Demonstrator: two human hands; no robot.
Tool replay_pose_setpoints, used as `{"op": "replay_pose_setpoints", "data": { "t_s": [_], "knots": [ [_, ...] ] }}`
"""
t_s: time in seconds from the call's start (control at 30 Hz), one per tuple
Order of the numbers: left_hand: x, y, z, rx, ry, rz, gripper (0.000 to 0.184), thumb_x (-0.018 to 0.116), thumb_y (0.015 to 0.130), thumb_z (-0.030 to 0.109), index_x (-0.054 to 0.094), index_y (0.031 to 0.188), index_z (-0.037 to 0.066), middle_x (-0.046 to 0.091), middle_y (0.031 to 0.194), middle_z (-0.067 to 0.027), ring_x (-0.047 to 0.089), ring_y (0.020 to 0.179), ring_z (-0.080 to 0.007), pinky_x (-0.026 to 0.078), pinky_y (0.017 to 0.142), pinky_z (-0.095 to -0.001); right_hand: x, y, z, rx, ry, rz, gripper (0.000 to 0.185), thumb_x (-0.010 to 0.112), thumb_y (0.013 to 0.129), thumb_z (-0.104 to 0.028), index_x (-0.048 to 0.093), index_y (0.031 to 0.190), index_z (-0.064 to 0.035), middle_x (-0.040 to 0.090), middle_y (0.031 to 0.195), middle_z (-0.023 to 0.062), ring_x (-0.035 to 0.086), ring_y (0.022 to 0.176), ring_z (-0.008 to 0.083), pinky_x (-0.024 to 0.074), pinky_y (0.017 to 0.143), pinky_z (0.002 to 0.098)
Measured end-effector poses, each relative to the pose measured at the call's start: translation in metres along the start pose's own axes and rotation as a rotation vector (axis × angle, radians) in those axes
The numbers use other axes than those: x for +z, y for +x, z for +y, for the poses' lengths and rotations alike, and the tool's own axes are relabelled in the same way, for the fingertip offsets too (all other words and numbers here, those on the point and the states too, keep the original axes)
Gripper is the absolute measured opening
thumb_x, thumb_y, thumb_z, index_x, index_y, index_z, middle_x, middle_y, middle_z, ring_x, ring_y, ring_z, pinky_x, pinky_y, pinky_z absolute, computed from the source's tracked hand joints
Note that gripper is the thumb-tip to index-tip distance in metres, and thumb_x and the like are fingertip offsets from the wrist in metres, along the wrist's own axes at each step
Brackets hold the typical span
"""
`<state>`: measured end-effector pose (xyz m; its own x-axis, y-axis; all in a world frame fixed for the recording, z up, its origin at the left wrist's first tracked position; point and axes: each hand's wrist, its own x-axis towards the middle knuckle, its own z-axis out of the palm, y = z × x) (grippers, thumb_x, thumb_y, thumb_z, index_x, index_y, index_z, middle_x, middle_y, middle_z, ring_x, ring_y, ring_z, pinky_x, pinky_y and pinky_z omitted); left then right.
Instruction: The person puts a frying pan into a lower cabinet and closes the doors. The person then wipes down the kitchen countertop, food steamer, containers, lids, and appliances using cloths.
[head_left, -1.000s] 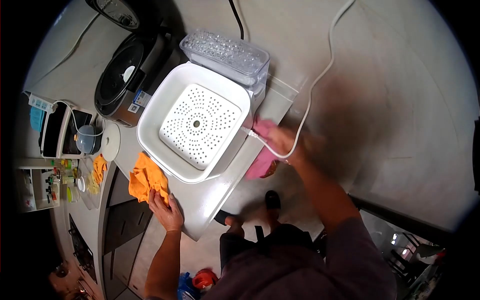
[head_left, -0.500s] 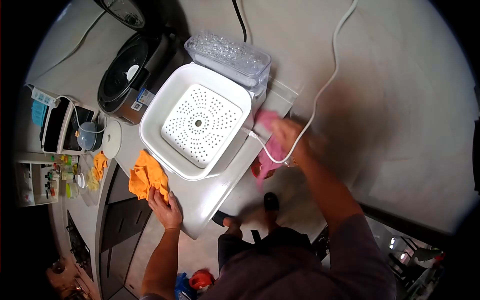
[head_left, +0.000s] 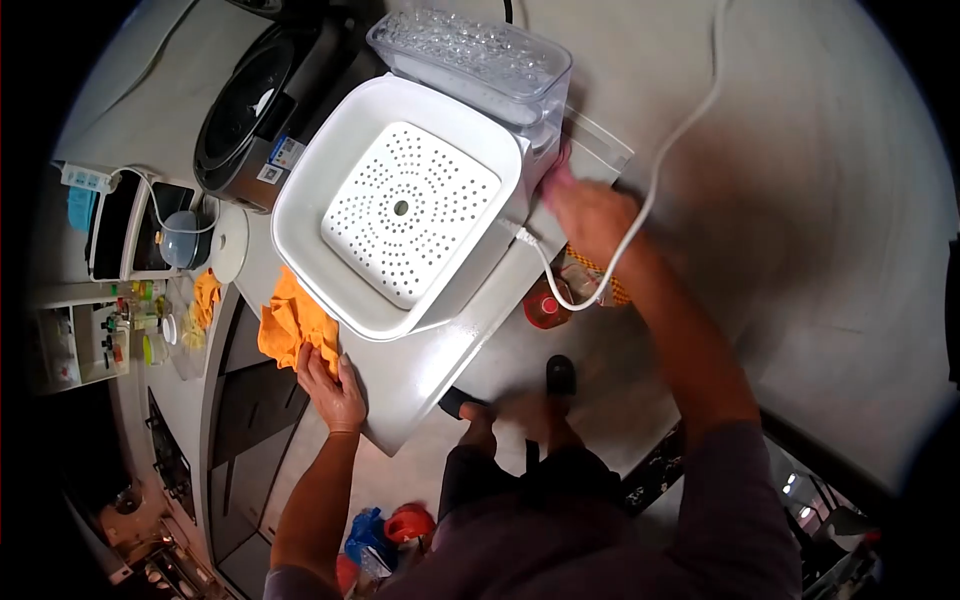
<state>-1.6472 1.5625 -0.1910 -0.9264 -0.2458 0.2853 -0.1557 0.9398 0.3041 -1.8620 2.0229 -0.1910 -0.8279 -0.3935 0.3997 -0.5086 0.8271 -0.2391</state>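
Rubbing w/ the pink cloth (head_left: 562, 178) along the machine's side looks to be the step in hand, tho that's a judgement.

Nearest: L hand (head_left: 338, 405) lies nr the near corner of the surface (head_left: 392, 385), grip open & low, fingers a bit apart, tips on the lower edge of the crumpled orange cloth (head_left: 298, 330), not closed round it.

R hand (head_left: 598, 222) is at the long R edge, toward the far R corner. Its fingers are on the pink cloth; motion blur, so can't tell how far the grip is closed. Cloth pokes out past the fingertips, btwn them & the machine.

White cord (head_left: 657, 175) loops across the R wrist & plugs in low on the machine, so any move there calls for slack & a light touch.

White tub (head_left: 303, 230) w/ holed plate (head_left: 445, 185) sits upright btwn the hands, farther in than both. Red-capped bottle (head_left: 547, 308) is below the R edge. Beyond the tub: clear bin (head_left: 550, 105), rice cooker (head_left: 240, 185) to its L.
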Motion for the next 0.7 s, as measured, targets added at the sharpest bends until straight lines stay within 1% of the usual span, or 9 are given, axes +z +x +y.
{"op": "replay_pose_setpoints", "data": {
  "t_s": [0.03,0.07,0.17,0.27,0.33,0.43,0.53,0.57,0.7],
  "knots": [
    [0.001,0.000,0.000,0.008,-0.001,0.013,0.048,0.065,0.101,0.023,0.051,0.139,-0.003,0.044,0.152,-0.0206,0.041,0.138,-0.0423,0.034,0.117,-0.0484,-0.004,-0.013,-0.013,-0.050,0.117,0.158,0.013,0.068,0.093,-0.018,0.072,0.103,-0.0109,0.071,0.096,0.0103,0.069,0.084,0.0324,0.0579,0.068,0.0471],
    [0.000,-0.002,-0.001,0.010,-0.002,0.025,0.048,0.065,0.101,0.023,0.051,0.139,-0.003,0.044,0.152,-0.0205,0.041,0.138,-0.0422,0.034,0.117,-0.0485,-0.006,-0.026,-0.019,-0.025,0.142,0.091,0.021,0.070,0.092,-0.019,0.073,0.111,-0.0105,0.070,0.099,0.0111,0.068,0.082,0.0347,0.0567,0.067,0.0477],
    [-0.002,0.000,0.002,-0.013,-0.015,0.004,0.046,0.066,0.100,0.023,0.052,0.137,-0.002,0.045,0.151,-0.0196,0.042,0.137,-0.0423,0.034,0.118,-0.0488,0.000,-0.055,-0.032,0.024,0.326,0.162,0.027,0.074,0.089,-0.012,0.072,0.115,-0.0069,0.069,0.099,0.0153,0.068,0.078,0.0371,0.0548,0.065,0.0482],
    [-0.002,0.000,0.003,-0.029,-0.039,0.025,0.044,0.066,0.100,0.022,0.053,0.134,-0.002,0.046,0.150,-0.0194,0.042,0.137,-0.0422,0.035,0.117,-0.0490,0.016,-0.077,-0.061,-0.159,0.239,0.275,0.033,0.075,0.088,-0.008,0.072,0.120,-0.0043,0.069,0.095,0.0165,0.067,0.082,0.0356,0.0547,0.073,0.0474],
    [-0.001,0.000,0.000,-0.015,-0.035,0.032,0.043,0.067,0.099,0.021,0.053,0.133,-0.002,0.046,0.150,-0.0193,0.043,0.136,-0.0422,0.036,0.117,-0.0488,0.013,-0.085,-0.109,0.045,0.386,0.286,0.034,0.074,0.092,-0.009,0.070,0.125,-0.0002,0.070,0.102,0.0201,0.070,0.087,0.0362,0.0572,0.078,0.0459],
    [-0.004,0.001,0.001,-0.029,-0.043,0.027,0.044,0.069,0.097,0.020,0.054,0.131,-0.002,0.046,0.149,-0.0220,0.044,0.136,-0.0432,0.037,0.116,-0.0489,0.017,-0.086,-0.154,0.307,0.191,0.138,0.034,0.074,0.093,-0.015,0.070,0.125,-0.0026,0.070,0.100,0.0167,0.069,0.087,0.0374,0.0558,0.073,0.0479],
    [-0.002,0.001,-0.003,-0.002,-0.050,0.072,0.044,0.073,0.094,0.021,0.057,0.129,-0.003,0.048,0.147,-0.0243,0.047,0.133,-0.0446,0.040,0.113,-0.0503,0.011,-0.068,-0.193,0.132,0.128,0.129,0.039,0.077,0.091,-0.024,0.071,0.123,-0.0032,0.071,0.102,0.0161,0.069,0.087,0.0377,0.0584,0.075,0.0456],
    [0.000,0.001,-0.005,0.004,-0.074,0.095,0.043,0.073,0.094,0.021,0.059,0.127,-0.002,0.050,0.145,-0.0239,0.048,0.132,-0.0445,0.041,0.113,-0.0505,0.014,-0.070,-0.198,0.120,0.059,0.074,0.045,0.077,0.090,-0.031,0.067,0.124,-0.0046,0.069,0.101,0.0113,0.069,0.096,0.0324,0.0588,0.082,0.0461],
    [-0.003,-0.001,-0.008,0.007,-0.140,0.160,0.040,0.076,0.091,0.022,0.063,0.122,0.000,0.055,0.142,-0.0199,0.053,0.128,-0.0427,0.043,0.109,-0.0501,0.010,-0.079,-0.243,0.191,0.144,-0.159,0.051,0.075,0.092,-0.028,0.062,0.131,0.0028,0.071,0.110,0.0212,0.070,0.100,0.0424,0.0588,0.081,0.0491]
  ]
}}
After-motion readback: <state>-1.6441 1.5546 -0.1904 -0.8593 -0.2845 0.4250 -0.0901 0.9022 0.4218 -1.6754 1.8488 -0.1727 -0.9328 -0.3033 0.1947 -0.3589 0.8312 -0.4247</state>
